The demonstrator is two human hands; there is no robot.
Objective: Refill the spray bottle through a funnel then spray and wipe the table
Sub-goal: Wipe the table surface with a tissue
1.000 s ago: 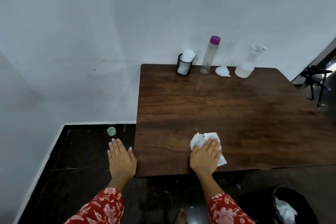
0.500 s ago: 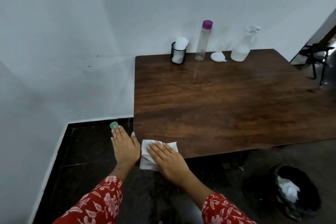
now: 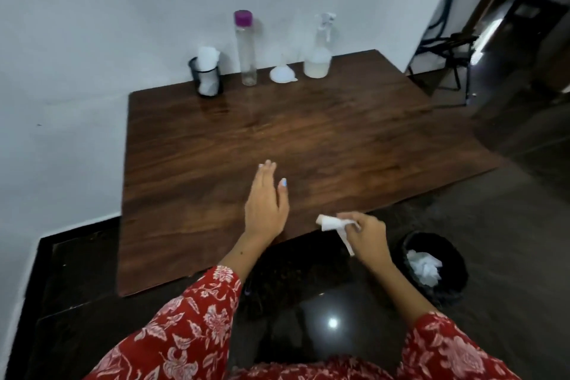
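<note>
The dark wooden table [image 3: 308, 139] fills the middle of the head view. At its far edge by the wall stand a clear spray bottle [image 3: 319, 49] with pale liquid, a white funnel [image 3: 282, 72] lying mouth down, and a tall clear bottle [image 3: 244, 46] with a purple cap. My left hand [image 3: 266, 200] is flat over the near part of the tabletop, fingers straight. My right hand [image 3: 368, 233] pinches a crumpled white tissue [image 3: 334, 225] just off the table's near edge.
A black mesh holder [image 3: 206, 77] with white tissues stands at the table's back left. A black bin [image 3: 431, 265] with crumpled tissue inside sits on the dark floor, right of my right hand. A black stand [image 3: 444, 49] is by the doorway at far right.
My right hand lifted the tissue off the table's near left corner and carried it right, now crumpled. My left hand moved from beside the table to over its surface. The view shifted.
</note>
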